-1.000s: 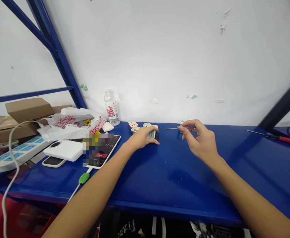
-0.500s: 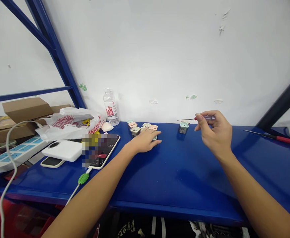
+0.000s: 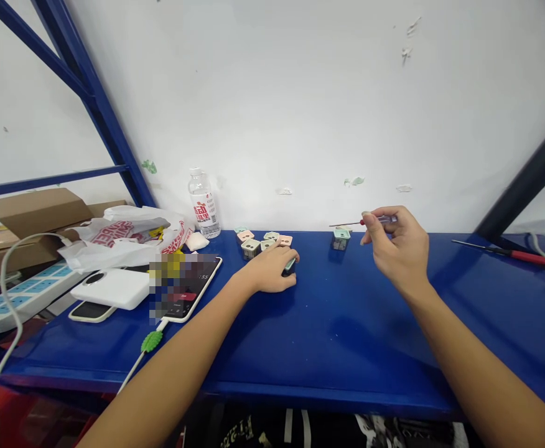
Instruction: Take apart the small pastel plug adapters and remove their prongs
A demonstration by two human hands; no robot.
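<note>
My left hand (image 3: 272,269) is closed around a small dark block with a pale green top (image 3: 290,266), partly hidden by the fingers, low over the blue shelf. Just behind it stands a cluster of similar small blocks (image 3: 251,248) with pink, cream and green tops, each with two dark holes. My right hand (image 3: 391,246) pinches the clear purplish handle of a thin screwdriver (image 3: 366,222), its shaft pointing left. Below that shaft, a separate block with a green top (image 3: 340,239) stands upright near the wall.
On the left are a charging phone (image 3: 193,289), a white power bank (image 3: 114,287), a power strip (image 3: 20,298), a plastic bag (image 3: 123,233) and a cardboard box (image 3: 39,214). A water bottle (image 3: 203,205) stands by the wall. A red-handled screwdriver (image 3: 529,256) lies at the right.
My right hand moved right and up with the screwdriver, uncovering the lone block. My left hand opened over the blocks, then closed on a green-topped one. The view shifted slightly.
</note>
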